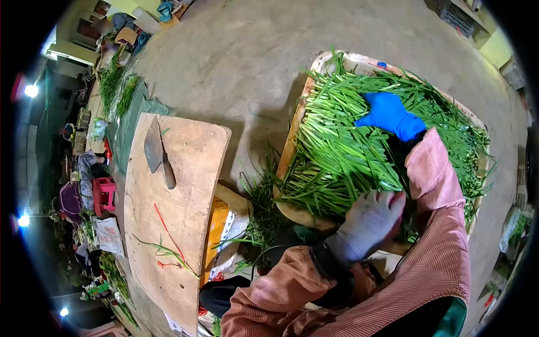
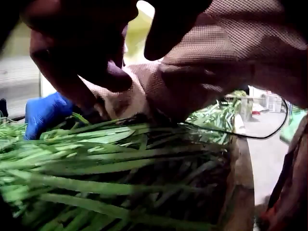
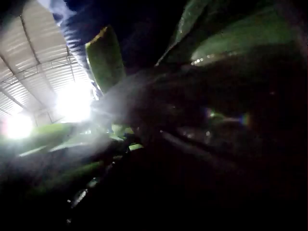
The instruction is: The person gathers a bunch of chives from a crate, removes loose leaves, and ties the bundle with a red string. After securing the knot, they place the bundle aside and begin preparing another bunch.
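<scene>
A pale rectangular tub [image 1: 292,160] is heaped with garlic chives [image 1: 339,154], their pale stems mostly to the left. My right hand [image 1: 390,116], in a blue glove, rests on top of the heap with its thumb spread from the fingers. Its fingertips sink out of sight among the leaves. The left wrist view shows the same blue glove [image 2: 45,113] low against the greens. My left hand [image 1: 368,224], in a grey glove, hangs over the tub's near side with fingers loosely bent and nothing between them. Chive leaves [image 2: 96,183] lie just below it. The right wrist view is mostly dark, with a leaf [image 3: 106,57] near the camera.
Left of the tub stands a wooden board [image 1: 185,140] bearing a cleaver [image 1: 152,147] and a red string [image 1: 165,227]. Loose greens [image 1: 264,208] lie between board and tub. A red stool [image 1: 104,195] and more bundles [image 1: 112,84] are farther left.
</scene>
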The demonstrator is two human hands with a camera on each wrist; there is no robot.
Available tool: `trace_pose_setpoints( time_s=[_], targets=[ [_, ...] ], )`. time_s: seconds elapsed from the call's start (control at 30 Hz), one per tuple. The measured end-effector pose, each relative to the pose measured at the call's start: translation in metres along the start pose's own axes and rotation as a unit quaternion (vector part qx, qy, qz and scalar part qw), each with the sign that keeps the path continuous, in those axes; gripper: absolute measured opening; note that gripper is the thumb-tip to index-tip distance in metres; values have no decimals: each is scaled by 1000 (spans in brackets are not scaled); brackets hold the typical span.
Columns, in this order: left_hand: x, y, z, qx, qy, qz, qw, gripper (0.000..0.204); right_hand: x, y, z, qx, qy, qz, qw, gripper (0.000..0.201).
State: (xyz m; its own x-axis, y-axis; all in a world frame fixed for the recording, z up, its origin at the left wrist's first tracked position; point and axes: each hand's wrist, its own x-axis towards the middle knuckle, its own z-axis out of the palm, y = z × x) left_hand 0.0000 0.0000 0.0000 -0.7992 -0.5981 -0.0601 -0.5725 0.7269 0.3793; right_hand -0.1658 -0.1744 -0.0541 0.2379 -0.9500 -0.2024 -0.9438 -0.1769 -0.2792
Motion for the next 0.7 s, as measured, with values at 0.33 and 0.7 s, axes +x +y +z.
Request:
trace_pose_setpoints(
  time_s=[0.33,0.7],
  targets=[
    [30,-55,-36,-617,270,-265,690,45,-86,-14,-27,128,287,-35,949,69],
    [27,-96,3,-828,241,-220,455,44,-159,-64,10,138,88,-70,984,86]
  ],
)
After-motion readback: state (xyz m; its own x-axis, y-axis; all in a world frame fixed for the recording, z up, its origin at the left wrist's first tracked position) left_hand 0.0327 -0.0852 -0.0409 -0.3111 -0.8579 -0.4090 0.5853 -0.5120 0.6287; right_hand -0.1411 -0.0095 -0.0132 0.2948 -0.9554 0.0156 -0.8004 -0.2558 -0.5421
